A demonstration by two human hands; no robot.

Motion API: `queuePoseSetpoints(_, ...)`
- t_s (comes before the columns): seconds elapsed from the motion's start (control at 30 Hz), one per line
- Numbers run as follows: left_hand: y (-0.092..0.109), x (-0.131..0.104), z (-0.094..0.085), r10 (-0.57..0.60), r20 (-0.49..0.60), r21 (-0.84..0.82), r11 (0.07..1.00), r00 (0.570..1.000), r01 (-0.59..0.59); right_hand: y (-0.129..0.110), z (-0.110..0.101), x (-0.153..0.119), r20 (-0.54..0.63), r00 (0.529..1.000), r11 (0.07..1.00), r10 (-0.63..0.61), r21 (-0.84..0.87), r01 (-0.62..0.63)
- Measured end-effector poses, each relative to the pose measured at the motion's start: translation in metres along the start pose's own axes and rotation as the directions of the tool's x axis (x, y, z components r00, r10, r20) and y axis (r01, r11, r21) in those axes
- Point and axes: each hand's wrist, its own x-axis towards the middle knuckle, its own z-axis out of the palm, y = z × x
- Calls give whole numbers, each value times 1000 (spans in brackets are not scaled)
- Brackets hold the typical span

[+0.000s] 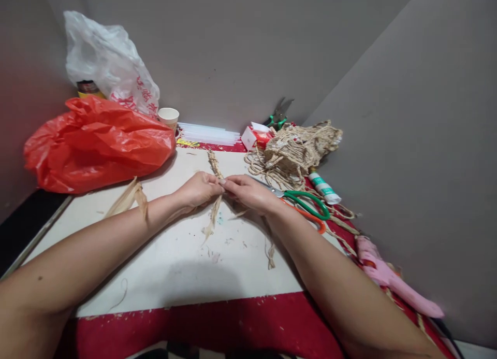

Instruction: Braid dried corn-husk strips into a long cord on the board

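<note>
A tan braid of dried husk (214, 162) lies across the white board, its plaited part pointing away from me and loose strands hanging toward me. My left hand (200, 189) pinches it from the left. From the right, my right hand (248, 192) grips the same spot, with the fingertips of both hands meeting. The exact hold of each finger is partly hidden. Scissors with one green and one orange handle (306, 201) lie beside my right wrist. A strip of dry husk (124, 198) rests near my left forearm.
A red plastic bag (101, 146) fills the left, with a white bag (108, 63) behind it. A paper cup (169, 116), clear sticks (209, 134), a red-white box (257, 136) and a braided cord bundle (298, 149) stand behind. A pink glue gun (396, 281) lies right.
</note>
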Motion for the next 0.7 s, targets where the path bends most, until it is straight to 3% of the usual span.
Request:
queuePoseSetpoints(0.1,-2,-1,3,25,-15,26,999,1000,-24,3,-5,1,-2,999,998,33,-61,-33)
queuePoseSetpoints(0.23,-3,-4,6,19,-45,63,998,999,-16,6,-5,3,88,994,996,60,-76,-53)
queuePoseSetpoints(0.4,-8,-4,3,-14,-88,151,988,996,27,9,-1,5,66,998,999,10,44,-13)
queuePoseSetpoints(0.53,-3,-11,2,-6,-62,348,937,998,27,10,-4,5,67,996,981,64,180,-75)
queuePoseSetpoints(0.6,10,-25,9,31,-42,474,880,999,-7,11,-8,5,105,991,968,83,229,-105)
queuePoseSetpoints(0.7,42,-61,28,178,6,830,547,984,-104,11,-13,5,171,981,960,91,248,-132)
